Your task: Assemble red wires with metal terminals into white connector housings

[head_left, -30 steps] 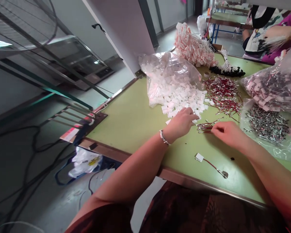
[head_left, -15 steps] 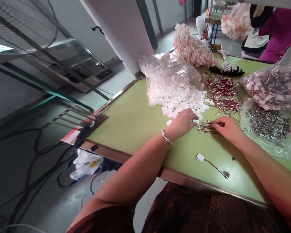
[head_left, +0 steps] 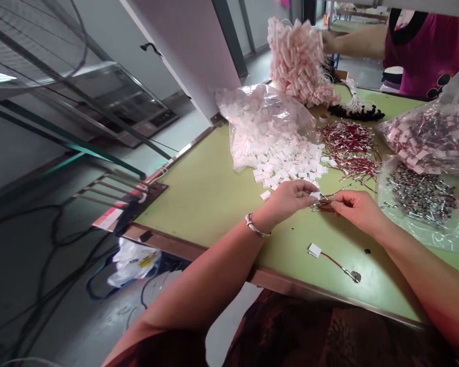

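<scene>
A: We're at the green table [head_left: 214, 188], big things first. Clear bag of white plastic caps [head_left: 263, 122] spills a heap toward us; just right of that heap, the loose red wires [head_left: 350, 148]. Far right of the wires, two more bags w/ metal bits [head_left: 423, 193].

B: And a co-worker's arm [head_left: 352, 43] lifts a pink-white bundle [head_left: 296, 58] beyond the cap bag.

A: Yep, not ours. Our left hand [head_left: 290, 199] pinches one white cap [head_left: 315, 195], fingers narrow. Right hand [head_left: 357, 208] grips a small bunch of red wires [head_left: 325, 204], just below the cap heap.

B: Progress?

A: We'd say barely begun: only one finished wire w/ cap [head_left: 331, 259] lies nearer us than the hands. Heaps of caps & wires look mostly untouched.
</scene>
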Available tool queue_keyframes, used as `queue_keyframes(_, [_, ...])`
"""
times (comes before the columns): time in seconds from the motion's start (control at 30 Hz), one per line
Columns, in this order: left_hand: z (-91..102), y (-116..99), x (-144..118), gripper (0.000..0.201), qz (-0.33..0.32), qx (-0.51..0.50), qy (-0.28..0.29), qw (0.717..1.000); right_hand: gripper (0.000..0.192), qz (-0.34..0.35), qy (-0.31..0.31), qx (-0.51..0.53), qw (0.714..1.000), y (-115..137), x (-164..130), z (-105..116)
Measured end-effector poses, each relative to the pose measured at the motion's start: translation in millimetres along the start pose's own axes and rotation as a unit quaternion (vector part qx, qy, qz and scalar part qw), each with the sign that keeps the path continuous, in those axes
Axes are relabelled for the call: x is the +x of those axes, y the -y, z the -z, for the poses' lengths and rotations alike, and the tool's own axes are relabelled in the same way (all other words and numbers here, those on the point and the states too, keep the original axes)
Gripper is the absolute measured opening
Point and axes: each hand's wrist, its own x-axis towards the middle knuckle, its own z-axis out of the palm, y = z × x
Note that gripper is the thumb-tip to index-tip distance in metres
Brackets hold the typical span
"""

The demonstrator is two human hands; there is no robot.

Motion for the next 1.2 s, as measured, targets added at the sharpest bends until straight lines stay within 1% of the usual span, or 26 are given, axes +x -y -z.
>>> queue_keyframes(0.13, [0.1,2,0,0.021,-0.003,-0.027,0.028,0.999,0.02,0.006,-0.009,-0.007,1.0,-1,0,0])
queue_keyframes(0.27, [-1.2,1,-1,0.021,-0.003,-0.031,0.025,0.999,0.018,0.003,-0.022,-0.034,0.999,-2,0,1])
queue_keyframes(0.33, [-2.7,-1,-2,0.023,0.0,-0.02,0.025,0.999,0.018,0.012,-0.015,-0.052,0.998,-1,-2,1])
queue_keyframes(0.47, [-5.4,-4,-4,0.021,0.008,0.007,0.055,0.998,0.017,0.055,0.013,-0.102,0.993,0,-5,-1])
queue_keyframes(0.57, [-7.2,0,-6,0.019,0.012,0.028,0.1,0.995,0.016,0.077,0.038,-0.169,0.982,0,-6,-4])
queue_keyframes(0.67, [-9.3,3,-8,0.019,0.008,0.077,0.146,0.986,0.016,0.066,0.07,-0.204,0.974,1,-8,-7])
queue_keyframes(0.73, [-7.9,1,-10,0.019,-0.002,0.108,0.179,0.978,0.018,0.049,0.099,-0.21,0.971,4,-10,-8])
queue_keyframes(0.8, [-1.5,-4,-11,0.024,-0.038,0.143,0.209,0.967,0.018,0.037,0.146,-0.198,0.969,8,-13,-7])
queue_keyframes(0.83, [3.8,-6,-11,0.026,-0.061,0.164,0.202,0.964,0.016,0.035,0.175,-0.19,0.965,10,-14,-6])
queue_keyframes(0.87, [10.0,-9,-10,0.027,-0.083,0.188,0.166,0.964,0.014,0.038,0.206,-0.183,0.96,12,-16,-4])
queue_keyframes(0.9, [16.9,-10,-8,0.026,-0.097,0.217,0.103,0.966,0.012,0.045,0.232,-0.178,0.955,13,-16,-2])
queue_keyframes(0.93, [24.0,-11,-6,0.023,-0.104,0.249,0.024,0.963,0.012,0.054,0.247,-0.173,0.952,13,-15,1])
queue_keyframes(0.97, [30.7,-11,-4,0.02,-0.102,0.276,-0.052,0.954,0.013,0.066,0.242,-0.167,0.953,13,-13,3])
queue_keyframes(1.0, [36.7,-10,-3,0.019,-0.095,0.298,-0.106,0.944,0.015,0.077,0.213,-0.166,0.96,11,-9,5])
queue_keyframes(1.03, [41.6,-9,-2,0.019,-0.088,0.314,-0.135,0.936,0.018,0.088,0.159,-0.176,0.967,8,-5,6])
queue_keyframes(1.07, [45.3,-8,-1,0.02,-0.085,0.327,-0.139,0.931,0.02,0.096,0.094,-0.202,0.97,4,1,7])
queue_keyframes(1.1, [47.6,-7,-1,0.021,-0.088,0.339,-0.127,0.928,0.02,0.101,0.035,-0.24,0.965,0,7,7])
queue_keyframes(1.13, [48.6,-6,-1,0.023,-0.095,0.35,-0.107,0.926,0.02,0.104,-0.005,-0.284,0.953,-4,12,6])
queue_keyframes(1.17, [48.3,-5,-1,0.026,-0.107,0.365,-0.082,0.921,0.019,0.105,-0.024,-0.325,0.94,-7,17,5])
queue_keyframes(1.2, [47.2,-4,-1,0.028,-0.12,0.385,-0.057,0.913,0.019,0.104,-0.025,-0.356,0.928,-9,20,3])
